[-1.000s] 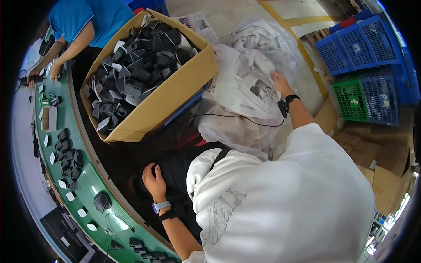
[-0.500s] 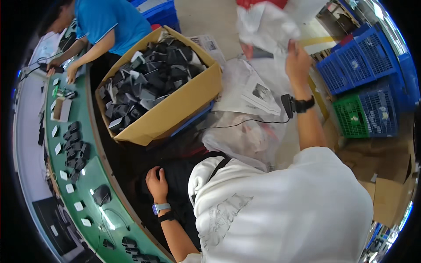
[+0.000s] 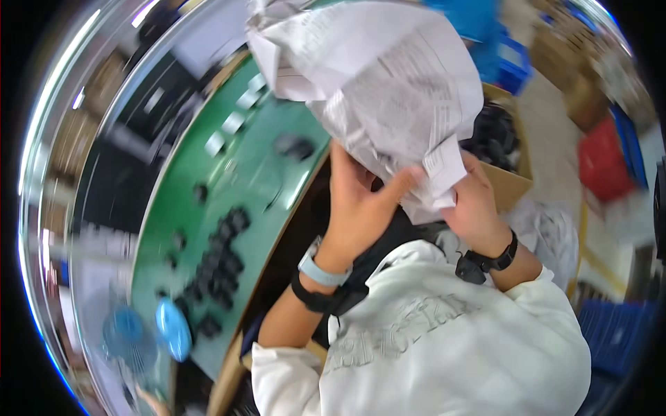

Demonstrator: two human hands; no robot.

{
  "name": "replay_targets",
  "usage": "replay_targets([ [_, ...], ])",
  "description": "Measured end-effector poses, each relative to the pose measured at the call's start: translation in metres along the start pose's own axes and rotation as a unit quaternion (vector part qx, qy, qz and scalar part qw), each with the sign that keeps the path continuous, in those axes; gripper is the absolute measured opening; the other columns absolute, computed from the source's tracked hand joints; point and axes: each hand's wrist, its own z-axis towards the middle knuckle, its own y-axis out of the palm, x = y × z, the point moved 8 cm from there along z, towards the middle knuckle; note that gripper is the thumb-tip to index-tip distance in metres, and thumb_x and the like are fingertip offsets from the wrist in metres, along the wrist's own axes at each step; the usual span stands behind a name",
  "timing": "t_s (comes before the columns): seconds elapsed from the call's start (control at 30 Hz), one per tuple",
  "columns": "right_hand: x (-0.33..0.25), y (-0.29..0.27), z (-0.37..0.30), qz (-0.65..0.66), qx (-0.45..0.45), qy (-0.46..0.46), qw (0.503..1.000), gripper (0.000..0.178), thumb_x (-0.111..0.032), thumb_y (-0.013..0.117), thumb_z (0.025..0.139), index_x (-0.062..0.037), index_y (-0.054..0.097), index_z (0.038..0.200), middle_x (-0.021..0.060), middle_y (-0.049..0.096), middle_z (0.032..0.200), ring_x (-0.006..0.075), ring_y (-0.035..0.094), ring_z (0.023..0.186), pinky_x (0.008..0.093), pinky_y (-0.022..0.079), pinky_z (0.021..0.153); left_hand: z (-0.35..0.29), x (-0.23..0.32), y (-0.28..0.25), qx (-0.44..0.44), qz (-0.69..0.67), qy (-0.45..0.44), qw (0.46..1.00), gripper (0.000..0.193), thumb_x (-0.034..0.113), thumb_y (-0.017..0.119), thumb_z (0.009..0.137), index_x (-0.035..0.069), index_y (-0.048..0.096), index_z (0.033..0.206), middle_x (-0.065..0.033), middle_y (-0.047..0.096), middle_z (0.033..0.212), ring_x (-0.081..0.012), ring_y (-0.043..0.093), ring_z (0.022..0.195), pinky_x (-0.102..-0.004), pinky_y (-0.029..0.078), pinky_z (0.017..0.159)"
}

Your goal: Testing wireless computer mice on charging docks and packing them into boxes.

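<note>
A large crumpled sheet of white printed paper is spread in front of me, gathered at its lower end. My left hand is closed on the lower left of that end, with the thumb across the paper. On the other side, my right hand grips the paper's lower right edge, with the fingers partly hidden behind a folded corner. The two hands are close together, over the near edge of the green table. Motion blurs the paper and the fingertips.
Several small black devices lie clustered on the table, with white square pieces along its far side. A cardboard box of black parts stands beyond my right hand. Blue crates are at the right. A blue fan-like object is at lower left.
My view has turned left toward the table. My right hand has come in from the far right, and my left hand has risen from my lap; both now hold the printed paper.
</note>
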Motion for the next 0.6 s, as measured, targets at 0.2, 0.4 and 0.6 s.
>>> replay_targets([
  [0.2,0.034,0.138,0.038,0.11,-0.24,0.12,0.957,0.031,-0.026,0.054,0.106,0.0007,0.07,0.103,-0.0018,0.068,0.093,0.0039,0.057,0.082,0.0216,0.044,0.073,-0.085,0.102,-0.131,0.277,0.068,0.016,0.958,0.051,0.0,0.067,0.094,0.001,0.036,0.134,-0.0154,0.071,0.092,-0.0202,0.07,0.08,-0.0337,0.06,0.074],
  [0.4,0.082,0.241,0.034,0.259,-0.33,0.201,0.885,0.015,-0.007,0.059,0.098,0.0012,0.07,0.106,0.0059,0.072,0.106,0.0144,0.068,0.093,0.0288,0.052,0.082,-0.215,0.174,-0.184,0.43,0.205,0.071,0.876,0.046,-0.001,0.068,0.092,0.002,0.043,0.131,-0.0104,0.066,0.098,-0.0207,0.067,0.096,-0.0343,0.058,0.083],
  [0.6,0.004,0.325,-0.066,-0.06,-0.486,-0.387,0.781,0.045,-0.011,0.079,0.071,-0.0051,0.067,0.114,0.0142,0.061,0.126,0.0373,0.055,0.123,0.0465,0.045,0.101,-0.292,0.198,-0.139,0.281,0.353,-0.019,0.892,0.075,0.0,0.074,0.085,0.007,0.038,0.15,-0.0131,0.046,0.144,-0.0281,0.047,0.136,-0.0404,0.043,0.111],
])
